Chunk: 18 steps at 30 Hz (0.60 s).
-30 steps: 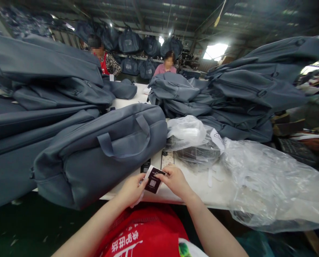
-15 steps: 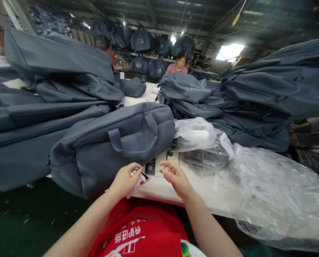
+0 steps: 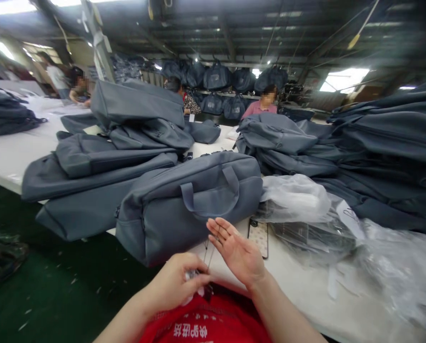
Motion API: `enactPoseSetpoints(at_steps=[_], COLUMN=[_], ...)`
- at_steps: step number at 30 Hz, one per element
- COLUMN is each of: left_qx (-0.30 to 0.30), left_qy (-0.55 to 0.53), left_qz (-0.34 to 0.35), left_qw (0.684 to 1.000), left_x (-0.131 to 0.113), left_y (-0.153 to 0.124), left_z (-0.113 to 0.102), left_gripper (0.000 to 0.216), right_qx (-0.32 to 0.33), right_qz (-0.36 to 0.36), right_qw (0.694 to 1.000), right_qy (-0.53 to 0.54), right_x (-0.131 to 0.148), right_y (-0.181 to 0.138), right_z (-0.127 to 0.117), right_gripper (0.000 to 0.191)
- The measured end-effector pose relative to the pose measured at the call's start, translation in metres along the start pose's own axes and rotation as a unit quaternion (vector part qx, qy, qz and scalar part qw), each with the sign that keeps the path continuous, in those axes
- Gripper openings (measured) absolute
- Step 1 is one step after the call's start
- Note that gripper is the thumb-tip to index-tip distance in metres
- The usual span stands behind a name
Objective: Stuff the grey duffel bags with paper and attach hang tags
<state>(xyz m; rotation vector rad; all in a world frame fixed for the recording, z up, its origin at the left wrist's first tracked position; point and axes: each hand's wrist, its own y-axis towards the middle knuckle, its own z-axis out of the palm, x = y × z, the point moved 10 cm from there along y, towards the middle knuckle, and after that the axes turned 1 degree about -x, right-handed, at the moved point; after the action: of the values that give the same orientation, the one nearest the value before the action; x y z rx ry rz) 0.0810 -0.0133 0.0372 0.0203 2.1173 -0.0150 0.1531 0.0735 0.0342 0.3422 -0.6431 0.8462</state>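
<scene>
My left hand (image 3: pixel 182 278), low over the front edge of the table, is closed around a small bunch of hang tags (image 3: pixel 207 291), black and white, mostly hidden by the fingers. A thin dark string (image 3: pixel 206 250) rises from them towards my right hand (image 3: pixel 239 250). That hand is open, palm turned up and fingers stretched out; whether the string touches it I cannot tell. Just behind both hands lies a grey-blue duffel bag (image 3: pixel 170 233) on its side, its carry handle (image 3: pixel 213 209) facing me.
A phone in a patterned case (image 3: pixel 258 238) lies right of my right hand. Clear plastic bags (image 3: pixel 306 238) cover the table's right side. Stacked grey-blue bags stand at left (image 3: pixel 84 190) and right (image 3: pixel 388 152). Co-workers sit behind the white table (image 3: pixel 302 290).
The view has swung left. My left hand has drawn back towards my body with the tags. My right hand has gone from curled fingers to an open palm. The black card no longer shows on the table.
</scene>
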Motion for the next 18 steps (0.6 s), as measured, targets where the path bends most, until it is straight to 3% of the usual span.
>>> enactPoseSetpoints(at_steps=[3,5,7,9,12,15,18], left_qx=[-0.047,-0.131,-0.198,-0.232,-0.262,-0.269,-0.230], left_qy=[0.024,0.023,-0.011,-0.075,-0.109,-0.012,0.064], left_qz=[-0.018,-0.046,-0.091,-0.157,-0.193,-0.096,-0.041], left_qw=[0.998,0.990,0.976,0.957,0.939,0.958,0.970], left_x=[0.012,0.025,0.040,0.056,0.058,0.026,0.007], left_y=[-0.020,-0.035,-0.050,-0.061,-0.065,-0.050,-0.033], left_z=[-0.018,-0.045,-0.071,-0.092,-0.124,-0.158,-0.171], left_gripper=[0.032,0.038,0.041,0.041,0.039,0.027,0.020], right_qx=[0.013,0.037,0.030,-0.038,-0.137,-0.092,0.012], right_qz=[0.031,0.065,0.053,-0.042,-0.231,-0.302,-0.320], right_qw=[0.991,0.954,0.912,0.886,0.828,0.801,0.771], right_qy=[-0.130,-0.289,-0.406,-0.461,-0.491,-0.509,-0.550], right_x=[-0.029,-0.059,-0.076,-0.061,-0.005,0.034,0.051], right_y=[0.016,0.031,0.054,0.080,0.106,0.130,0.141], right_z=[0.005,0.006,0.002,-0.001,0.011,0.044,0.083], right_gripper=[0.036,0.028,0.027,0.035,0.044,0.056,0.032])
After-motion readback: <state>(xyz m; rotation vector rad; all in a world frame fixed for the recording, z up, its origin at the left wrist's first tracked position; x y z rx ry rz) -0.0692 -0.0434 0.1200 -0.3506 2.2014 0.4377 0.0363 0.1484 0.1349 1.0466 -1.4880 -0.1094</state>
